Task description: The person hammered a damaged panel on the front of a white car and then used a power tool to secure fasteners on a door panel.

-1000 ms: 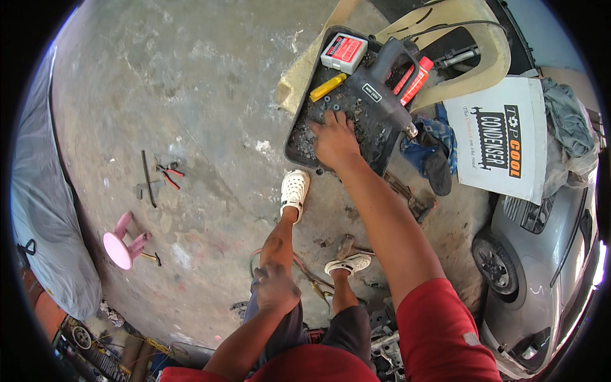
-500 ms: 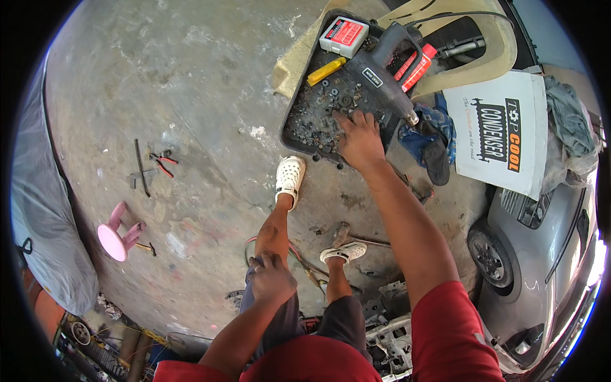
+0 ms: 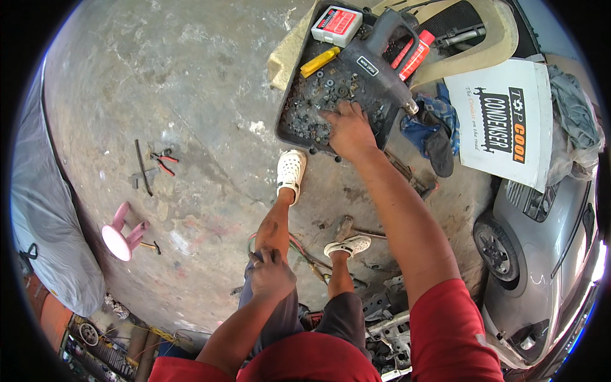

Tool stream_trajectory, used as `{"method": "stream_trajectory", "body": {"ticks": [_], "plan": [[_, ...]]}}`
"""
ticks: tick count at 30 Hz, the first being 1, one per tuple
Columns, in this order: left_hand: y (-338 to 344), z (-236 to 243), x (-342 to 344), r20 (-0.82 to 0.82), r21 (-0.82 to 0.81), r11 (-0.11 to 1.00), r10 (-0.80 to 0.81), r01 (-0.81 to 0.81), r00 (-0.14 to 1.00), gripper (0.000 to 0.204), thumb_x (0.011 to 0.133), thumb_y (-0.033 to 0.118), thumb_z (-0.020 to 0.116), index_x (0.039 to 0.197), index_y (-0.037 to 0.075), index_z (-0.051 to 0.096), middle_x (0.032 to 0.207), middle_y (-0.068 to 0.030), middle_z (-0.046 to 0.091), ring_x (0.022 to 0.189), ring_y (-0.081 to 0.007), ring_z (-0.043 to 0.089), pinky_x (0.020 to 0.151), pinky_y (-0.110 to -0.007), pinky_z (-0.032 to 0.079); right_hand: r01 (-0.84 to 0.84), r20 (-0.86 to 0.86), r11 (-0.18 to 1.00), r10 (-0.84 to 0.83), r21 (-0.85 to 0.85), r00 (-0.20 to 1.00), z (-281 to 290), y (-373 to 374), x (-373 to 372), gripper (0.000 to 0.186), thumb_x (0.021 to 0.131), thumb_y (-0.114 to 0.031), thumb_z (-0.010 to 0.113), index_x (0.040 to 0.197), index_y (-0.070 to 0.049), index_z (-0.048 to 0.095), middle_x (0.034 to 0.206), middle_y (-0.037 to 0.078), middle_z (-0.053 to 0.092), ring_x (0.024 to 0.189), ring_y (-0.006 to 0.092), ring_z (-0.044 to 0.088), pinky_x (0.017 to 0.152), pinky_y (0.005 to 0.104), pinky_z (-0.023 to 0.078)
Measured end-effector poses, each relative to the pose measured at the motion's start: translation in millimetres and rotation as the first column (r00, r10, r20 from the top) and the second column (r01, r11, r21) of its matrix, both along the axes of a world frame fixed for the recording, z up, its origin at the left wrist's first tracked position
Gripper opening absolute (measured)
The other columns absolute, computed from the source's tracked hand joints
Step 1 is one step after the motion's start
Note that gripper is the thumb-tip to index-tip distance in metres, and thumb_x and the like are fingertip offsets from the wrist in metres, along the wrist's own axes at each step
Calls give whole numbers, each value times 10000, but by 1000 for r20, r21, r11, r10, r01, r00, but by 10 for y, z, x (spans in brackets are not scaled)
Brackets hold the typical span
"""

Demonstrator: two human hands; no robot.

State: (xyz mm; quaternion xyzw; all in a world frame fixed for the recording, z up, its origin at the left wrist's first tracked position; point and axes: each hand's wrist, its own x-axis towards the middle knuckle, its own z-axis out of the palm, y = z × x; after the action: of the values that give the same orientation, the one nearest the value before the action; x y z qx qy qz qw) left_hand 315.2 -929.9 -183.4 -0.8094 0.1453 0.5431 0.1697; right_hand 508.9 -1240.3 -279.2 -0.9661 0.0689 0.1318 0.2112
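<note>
A black tray (image 3: 284, 105) full of small nuts, washers and screws (image 3: 305, 118) lies on the floor ahead of me. Reaching over its near side, my right hand (image 3: 352, 132) has its fingers spread and bent down among the loose hardware; no piece shows in its grasp. A dark heat gun (image 3: 377, 67) lies across the tray's right part, its metal nozzle pointing toward me. Left of it are a yellow tool handle (image 3: 319, 62) and a white box with a red label (image 3: 337, 25). My left hand (image 3: 272, 274) rests over my left knee, fingers slightly apart and holding nothing.
Beside the tray are a red tube (image 3: 417, 56), blue cloth (image 3: 429, 127) and a white carton (image 3: 499, 121). A silver car (image 3: 541, 254) stands right. A hammer (image 3: 344, 228) lies by my right foot. Pliers (image 3: 167, 162) and a pink stool (image 3: 119, 240) are left.
The view has shifted slightly. My right hand has moved a little toward the tray's near side, still among the hardware. My left hand stays on my knee.
</note>
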Motion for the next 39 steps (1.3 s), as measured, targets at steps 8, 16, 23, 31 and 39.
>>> {"method": "stream_trajectory", "body": {"ticks": [8, 16, 23, 31, 39], "plan": [[19, -36, 14, -18, 11, 1000, 4, -3, 1000, 928, 830, 584, 651, 1540, 97, 305, 1558, -243, 288, 1405, -574, 304, 991, -560, 505, -148, -79, 987, 152, 58, 985, 7, 274, 2, 308, 837, -148, 626, 1105, -208, 765, 1257, 94, 562, 1272, 294, 457, 1093, 453, 369], [-22, -54, -63, -29, 11, 1000, -14, 14, 999, 927, 828, 575, 654, 1539, 90, 309, 1550, -254, 294, 1401, -570, 311, 1008, -562, 491, -104, 65, 992, 109, -68, 992, -250, 491, 131, 241, 874, -198, 566, 901, -139, 798, 1210, 69, 635, 1210, 261, 507, 1061, 454, 364], [77, -22, -143, -29, -28, 997, 70, -70, 997, 888, 821, 501, 680, 1515, 66, 335, 1509, -304, 334, 1383, -597, 319, 1076, -576, 424, -213, -73, 969, 205, -124, 976, -285, 626, 278, 210, 856, -241, 626, 951, -127, 774, 1192, 72, 648, 1230, 275, 532, 1049, 483, 394], [86, 72, -65, -30, -74, 993, 90, -92, 996, 847, 821, 501, 668, 1484, 58, 384, 1501, -233, 355, 1379, -600, 313, 922, -709, 476, 38, 151, 986, -63, 165, 987, -266, 481, 86, 158, 823, -190, 692, 943, -88, 697, 1086, 140, 656, 1120, 358, 579, 1010, 472, 439], [95, 19, -180, -13, -95, 992, 84, -85, 996, 825, 805, 471, 679, 1453, 36, 411, 1528, -258, 323, 1392, -605, 290, 971, -682, 455, 89, 106, 982, -108, 168, 988, -247, 249, -2, 180, 820, -135, 689, 955, -24, 645, 1139, 191, 658, 1090, 407, 590, 946, 471, 484]]}}
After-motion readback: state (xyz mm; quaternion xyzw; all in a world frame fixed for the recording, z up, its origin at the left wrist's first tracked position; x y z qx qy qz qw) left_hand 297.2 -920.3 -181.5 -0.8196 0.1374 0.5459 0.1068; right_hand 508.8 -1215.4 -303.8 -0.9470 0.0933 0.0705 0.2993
